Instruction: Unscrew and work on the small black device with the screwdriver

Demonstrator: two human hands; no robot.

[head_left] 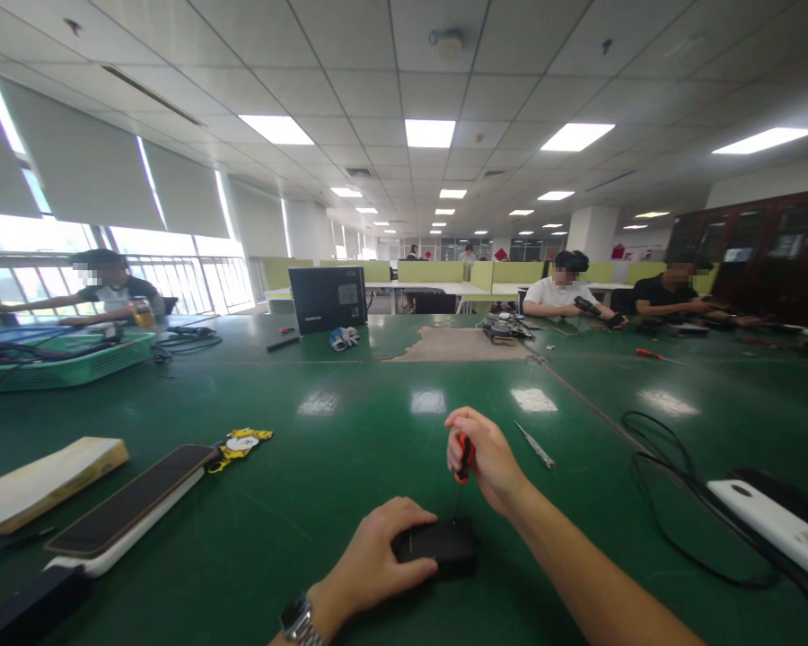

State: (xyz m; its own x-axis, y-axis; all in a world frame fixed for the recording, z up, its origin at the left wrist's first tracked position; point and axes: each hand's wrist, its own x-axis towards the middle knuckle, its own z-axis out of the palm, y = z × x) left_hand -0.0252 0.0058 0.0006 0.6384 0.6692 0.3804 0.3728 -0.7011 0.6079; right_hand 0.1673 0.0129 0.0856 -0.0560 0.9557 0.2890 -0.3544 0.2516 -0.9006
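My left hand [387, 543] grips a small black box [448, 545] by its left end, thumb along the near side and fingers over the far edge. The box rests on the green tabletop [256, 511]. My right hand [486, 453] is wrapped round the orange and black handle of a screwdriver [465, 458]. Its thin shaft points straight down, and the tip meets the far edge of the box's top. Whether a screw sits under the tip is too small to tell. A slim, pale pointed tool [535, 446] lies to the right of my right hand.
At left lie a phone [135, 498] on a white block, a yellow cartoon tag [241, 444], a pale box [47, 484] and a green basket [74, 363]. Black cables [673, 511] and a white device [774, 529] lie right. Co-workers sit across the table; a monitor [328, 299] stands there.
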